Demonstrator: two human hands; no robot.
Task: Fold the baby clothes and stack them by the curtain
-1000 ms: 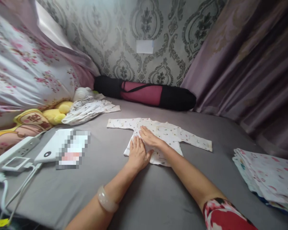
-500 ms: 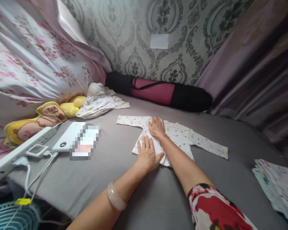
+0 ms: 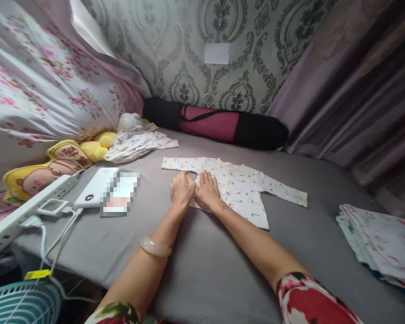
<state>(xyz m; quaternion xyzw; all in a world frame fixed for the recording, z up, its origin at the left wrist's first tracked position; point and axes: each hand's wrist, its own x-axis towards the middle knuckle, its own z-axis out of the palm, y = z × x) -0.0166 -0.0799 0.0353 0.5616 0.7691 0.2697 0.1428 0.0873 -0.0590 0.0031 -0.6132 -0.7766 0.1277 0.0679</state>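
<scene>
A small white patterned shirt (image 3: 245,191) lies spread on the grey bed sheet (image 3: 219,270), its sleeves out to both sides. My left hand (image 3: 182,189) is at the shirt's left side edge, below the left sleeve, with fingers curled; what they grip, if anything, is hidden. Beside it, my right hand (image 3: 207,191) lies flat on the left part of the shirt, fingers stretched out. The two hands touch or nearly touch.
A crumpled white garment (image 3: 135,141) and yellow plush toys (image 3: 99,146) lie back left. Nearer are a white power bank (image 3: 97,186) and power strip (image 3: 30,213). A black and pink bag (image 3: 212,122) lies along the wall; folded clothes (image 3: 384,245) are at the right.
My left hand has moved left and up to the shirt's side edge, and its fingers have curled. My right hand has slid left and down across the shirt. The view has shifted slightly.
</scene>
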